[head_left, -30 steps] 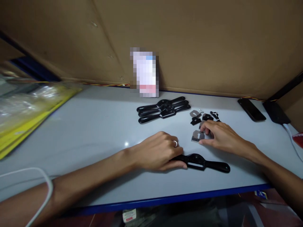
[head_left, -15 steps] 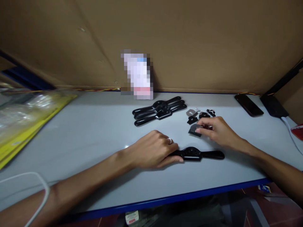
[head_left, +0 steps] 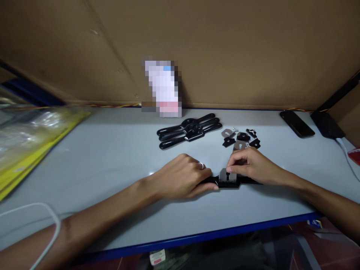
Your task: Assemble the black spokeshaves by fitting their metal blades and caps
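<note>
Metal plate (head_left: 223, 176), flat, slotted, against glossy black tool (head_left: 230, 185)

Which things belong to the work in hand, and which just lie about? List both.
In the job: black handled frame, metal plate; likely the three matching frames and loose small parts.
Lying about, seemingly: phone, black box, yellow sheet, clear plastic.

The pale, blue-edged bench (head_left: 118, 142) carries three black spokeshave bodies (head_left: 194, 134) lying close together, a fourth spokeshave body (head_left: 230, 185) nearer the front, loose steel blades (head_left: 236, 145), black cap plates (head_left: 239, 137), small screws (head_left: 235, 129), a smartphone (head_left: 297, 124) and, leftward, clear plastic (head_left: 33, 129) over yellow sheeting (head_left: 33, 161).
</note>
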Motion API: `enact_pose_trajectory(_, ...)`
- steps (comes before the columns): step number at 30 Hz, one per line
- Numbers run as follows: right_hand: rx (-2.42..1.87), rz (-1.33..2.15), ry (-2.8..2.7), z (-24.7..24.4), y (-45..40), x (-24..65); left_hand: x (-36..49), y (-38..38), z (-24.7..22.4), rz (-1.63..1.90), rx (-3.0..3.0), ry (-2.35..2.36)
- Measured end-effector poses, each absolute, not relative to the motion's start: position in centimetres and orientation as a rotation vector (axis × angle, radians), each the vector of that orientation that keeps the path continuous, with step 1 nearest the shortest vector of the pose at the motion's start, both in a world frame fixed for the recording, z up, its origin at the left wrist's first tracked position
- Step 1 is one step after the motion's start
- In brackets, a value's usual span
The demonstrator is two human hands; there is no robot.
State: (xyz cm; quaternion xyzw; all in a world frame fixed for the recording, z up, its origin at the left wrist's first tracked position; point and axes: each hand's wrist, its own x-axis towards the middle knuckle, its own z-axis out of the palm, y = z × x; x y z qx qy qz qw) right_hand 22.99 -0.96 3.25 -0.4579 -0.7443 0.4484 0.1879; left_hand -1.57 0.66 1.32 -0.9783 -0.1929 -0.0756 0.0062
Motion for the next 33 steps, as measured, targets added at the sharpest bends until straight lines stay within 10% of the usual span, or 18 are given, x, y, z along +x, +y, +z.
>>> enact_pose_trajectory(33,-1.305,1.077,-2.292,3.69,-1.31,22.68,-1.39,0.22,1.74,-0.169,-3.026,-0.65)
